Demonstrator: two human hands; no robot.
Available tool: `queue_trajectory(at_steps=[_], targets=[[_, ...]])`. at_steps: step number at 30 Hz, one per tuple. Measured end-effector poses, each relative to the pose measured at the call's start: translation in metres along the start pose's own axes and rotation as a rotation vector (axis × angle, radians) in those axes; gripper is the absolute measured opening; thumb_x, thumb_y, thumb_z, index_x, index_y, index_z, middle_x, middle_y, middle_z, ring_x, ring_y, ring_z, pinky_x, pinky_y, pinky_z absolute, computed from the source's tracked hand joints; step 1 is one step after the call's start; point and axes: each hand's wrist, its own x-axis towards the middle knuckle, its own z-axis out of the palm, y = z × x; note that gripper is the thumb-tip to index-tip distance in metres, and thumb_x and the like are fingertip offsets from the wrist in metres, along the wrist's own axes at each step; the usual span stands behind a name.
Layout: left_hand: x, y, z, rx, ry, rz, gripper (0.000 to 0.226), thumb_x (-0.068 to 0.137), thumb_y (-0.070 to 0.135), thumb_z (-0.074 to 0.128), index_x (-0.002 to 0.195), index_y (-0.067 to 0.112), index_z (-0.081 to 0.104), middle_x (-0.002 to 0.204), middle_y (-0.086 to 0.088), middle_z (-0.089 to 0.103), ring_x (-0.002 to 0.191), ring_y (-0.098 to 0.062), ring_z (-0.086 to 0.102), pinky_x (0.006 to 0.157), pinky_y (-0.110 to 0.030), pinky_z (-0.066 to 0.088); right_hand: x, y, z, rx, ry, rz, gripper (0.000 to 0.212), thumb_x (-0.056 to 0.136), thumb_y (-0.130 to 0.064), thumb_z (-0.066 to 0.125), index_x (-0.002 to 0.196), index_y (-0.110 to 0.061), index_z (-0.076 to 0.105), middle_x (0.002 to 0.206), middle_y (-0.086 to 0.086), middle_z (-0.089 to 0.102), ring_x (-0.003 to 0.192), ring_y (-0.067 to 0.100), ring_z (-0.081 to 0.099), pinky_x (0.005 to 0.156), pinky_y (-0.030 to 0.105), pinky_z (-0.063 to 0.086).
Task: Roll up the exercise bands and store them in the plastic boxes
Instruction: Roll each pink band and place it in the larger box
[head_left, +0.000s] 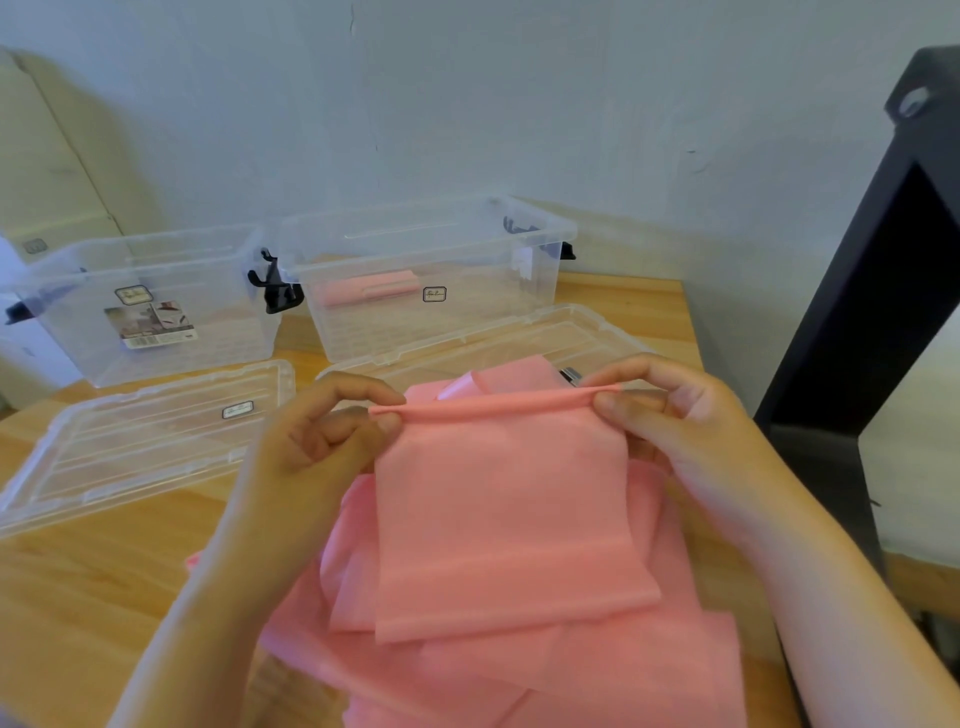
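One rolled band already lies in the right box; the left box looks empty. My left hand and right hand pinch the first turn of a pink band above the table; more bands wait beneath.

Both forearms come in from the bottom edge, angled inward. The left hand and right hand face each other, fingers curled, each pinching one end of the pink stretchy exercise band at its rolled top edge.
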Motion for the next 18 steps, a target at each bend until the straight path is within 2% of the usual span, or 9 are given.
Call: queue_trajectory(at_steps=[2,4,5,7,9,11,13,18], targets=[[-0.0005,0.0017,-0.0009,-0.058,-0.020,-0.018,0.011,0.074,0.019,0.067,0.082,0.026,0.071,0.062,-0.003,0.061,0.061,-0.011,0.054,0.061,-0.016,0.047,0.0001,-0.0006,-0.0007,0.040,-0.013,0.011,0.011,0.079,-0.009,0.065,0.083,-0.017,0.072,0.071,0.004,0.067,0.066,0.013,0.062,0.060,0.020,0.053],[-0.0008,0.0015,-0.0041,-0.081,-0.045,-0.023,0.021,0.066,0.012,0.078,0.081,0.025,0.072,0.066,-0.001,0.062,0.063,-0.011,0.055,0.063,-0.017,0.048,0.0010,0.0003,-0.0019,0.072,-0.025,0.021,0.017,0.082,-0.003,0.061,0.082,-0.016,0.073,0.073,0.002,0.067,0.067,0.011,0.062,0.061,0.019,0.053],[-0.0011,0.0007,-0.0063,-0.083,-0.056,-0.027,0.025,0.062,0.010,0.079,0.081,0.025,0.072,0.069,0.000,0.062,0.065,-0.011,0.055,0.065,-0.019,0.047,0.0014,0.0006,-0.0024,0.090,-0.030,0.030,0.024,0.084,0.001,0.058,0.080,-0.016,0.074,0.073,0.002,0.067,0.067,0.010,0.062,0.061,0.018,0.053],[-0.0022,0.0007,-0.0095,-0.090,-0.064,-0.032,0.027,0.057,0.021,0.070,0.083,0.023,0.072,0.070,0.000,0.061,0.069,-0.015,0.052,0.069,-0.028,0.043,0.0021,0.0002,-0.0035,0.133,-0.040,0.054,0.036,0.087,0.006,0.049,0.077,-0.014,0.076,0.076,0.004,0.070,0.068,0.011,0.065,0.061,0.019,0.054],[-0.0026,0.0009,-0.0088,-0.068,-0.058,-0.011,0.025,0.058,0.024,0.071,0.083,0.022,0.072,0.069,-0.003,0.056,0.071,-0.018,0.049,0.072,-0.033,0.040,0.0027,-0.0006,-0.0035,0.154,-0.038,0.061,0.037,0.089,0.003,0.046,0.076,-0.012,0.076,0.080,0.008,0.072,0.071,0.015,0.068,0.063,0.021,0.055],[-0.0017,0.0017,-0.0048,-0.030,-0.020,0.028,0.017,0.064,0.015,0.082,0.076,0.024,0.073,0.066,0.001,0.059,0.068,-0.011,0.055,0.069,-0.022,0.046,0.0015,-0.0005,-0.0026,0.106,-0.037,0.044,0.020,0.086,-0.008,0.056,0.080,-0.010,0.075,0.081,0.006,0.072,0.073,0.014,0.068,0.064,0.020,0.055],[-0.0009,0.0023,-0.0009,0.010,0.014,0.060,0.011,0.067,0.014,0.076,0.071,0.025,0.073,0.069,0.007,0.066,0.069,-0.003,0.061,0.067,-0.012,0.048,-0.0001,0.0003,-0.0018,0.014,-0.022,0.012,0.008,0.080,-0.009,0.065,0.084,-0.009,0.072,0.079,0.002,0.071,0.073,0.010,0.066,0.064,0.017,0.053],[0.0003,0.0005,-0.0036,0.039,0.029,0.041,0.029,0.063,0.013,0.073,0.091,0.021,0.073,0.080,-0.002,0.073,0.076,-0.008,0.067,0.075,-0.015,0.053,0.0015,0.0007,0.0000,-0.030,0.000,0.009,0.024,0.079,0.004,0.067,0.098,-0.010,0.070,0.078,0.005,0.073,0.072,0.008,0.067,0.065,0.013,0.050]])
